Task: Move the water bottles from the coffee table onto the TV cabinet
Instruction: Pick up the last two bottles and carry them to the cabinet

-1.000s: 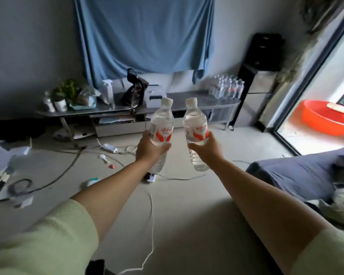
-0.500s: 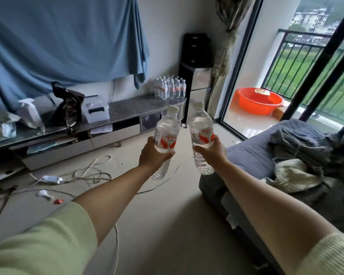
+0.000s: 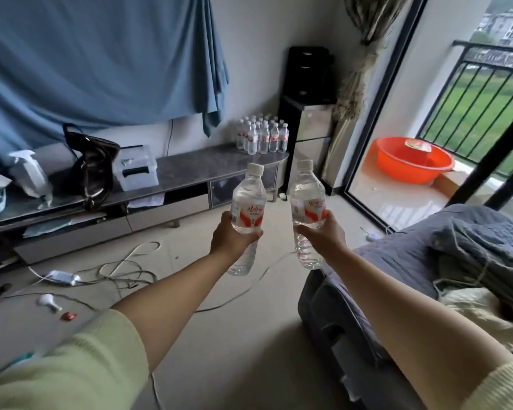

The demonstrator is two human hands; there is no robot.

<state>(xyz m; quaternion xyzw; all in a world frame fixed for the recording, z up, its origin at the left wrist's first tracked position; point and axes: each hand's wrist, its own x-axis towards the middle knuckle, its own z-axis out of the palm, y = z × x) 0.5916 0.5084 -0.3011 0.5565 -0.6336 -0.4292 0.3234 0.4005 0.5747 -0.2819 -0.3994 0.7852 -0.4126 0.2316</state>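
Both hands, left hand [image 3: 231,236] and right hand [image 3: 323,235], grip full water bottles [image 3: 248,202] mid-body at the label: fairly heavy, smooth, slightly squeezable plastic.

No legible text anywhere. On the left bottle [image 3: 247,209], a white label with red script over a red swoosh and a small barcode at its edge, too blurred to read. On the right bottle [image 3: 307,208], a like label with a line of red lettering, also unreadable. Labels on the stacked bottles [image 3: 261,138] too small.
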